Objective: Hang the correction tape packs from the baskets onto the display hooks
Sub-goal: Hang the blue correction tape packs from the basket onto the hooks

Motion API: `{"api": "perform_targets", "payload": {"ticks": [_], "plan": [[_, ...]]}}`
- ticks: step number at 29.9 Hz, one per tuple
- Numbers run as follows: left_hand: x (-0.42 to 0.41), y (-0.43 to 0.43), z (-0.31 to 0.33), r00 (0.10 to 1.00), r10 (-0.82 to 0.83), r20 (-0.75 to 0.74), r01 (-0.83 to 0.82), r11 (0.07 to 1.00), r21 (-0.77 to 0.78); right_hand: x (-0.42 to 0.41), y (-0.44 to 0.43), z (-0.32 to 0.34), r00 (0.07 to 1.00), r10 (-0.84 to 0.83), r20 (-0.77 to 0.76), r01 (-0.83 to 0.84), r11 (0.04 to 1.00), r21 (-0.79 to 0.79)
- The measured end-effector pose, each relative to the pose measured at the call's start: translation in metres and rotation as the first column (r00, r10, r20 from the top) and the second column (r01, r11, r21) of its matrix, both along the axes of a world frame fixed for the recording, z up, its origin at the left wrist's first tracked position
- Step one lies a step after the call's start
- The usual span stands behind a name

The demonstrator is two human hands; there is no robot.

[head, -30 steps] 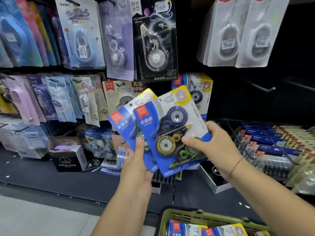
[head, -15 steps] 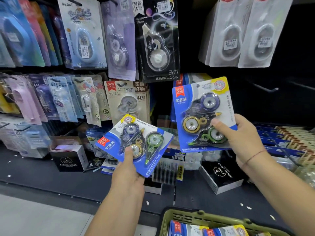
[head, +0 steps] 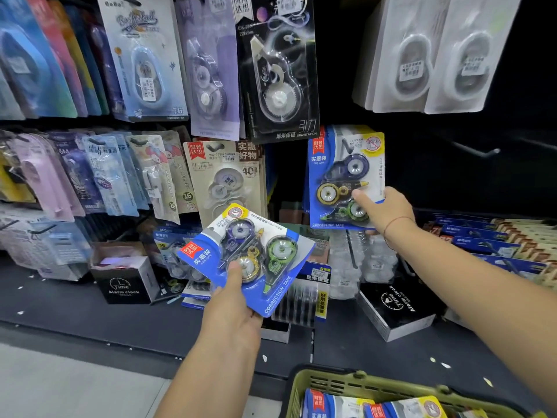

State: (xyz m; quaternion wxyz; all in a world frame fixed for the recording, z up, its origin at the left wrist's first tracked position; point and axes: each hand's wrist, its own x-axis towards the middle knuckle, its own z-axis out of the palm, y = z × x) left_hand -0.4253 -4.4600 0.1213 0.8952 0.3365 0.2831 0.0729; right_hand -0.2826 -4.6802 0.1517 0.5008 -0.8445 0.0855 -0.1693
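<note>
**Inspector:** Hands?

**Clerk:** Right hand point(head: 388, 211) pinches the upright pack point(head: 340, 176) at its lower right corner, with the display hook point(head: 346, 146) at its top hole. Left hand point(head: 238, 315) grips a second pack point(head: 250, 257), tilted, above the shelf's front edge.

**Inspector:** Recommendation: hold the card square and slide it fully back before releasing. The basket point(head: 331, 384) holds more.

Left hand point(head: 232, 306) low, fingers gripping; right hand point(head: 388, 209) higher, arm outstretched, pinching.
</note>
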Motion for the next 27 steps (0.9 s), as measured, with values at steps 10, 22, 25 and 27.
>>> {"api": "perform_targets", "payload": {"ticks": [10,22,25,27], "plan": [[0.002,-0.007,-0.007,0.969,-0.233,0.075,0.215,0.956,0.200,-0.035,0.006,0.014,0.999,-0.001,-0.050,-0.001,1.000,-0.023],[0.011,-0.036,-0.024,0.901,-0.431,0.046,0.184,0.476,0.860,-0.109,-0.003,0.032,0.873,0.402,0.278,-0.414,0.910,-0.014],[0.040,-0.035,-0.049,0.901,-0.426,-0.084,0.068,-0.054,0.996,-0.099,-0.012,0.041,0.887,0.332,0.322,-0.336,0.941,-0.045],[0.060,-0.036,-0.062,0.879,-0.415,-0.236,0.065,-0.385,0.921,-0.090,-0.016,0.041,0.906,0.297,0.301,-0.303,0.953,-0.028]]}}
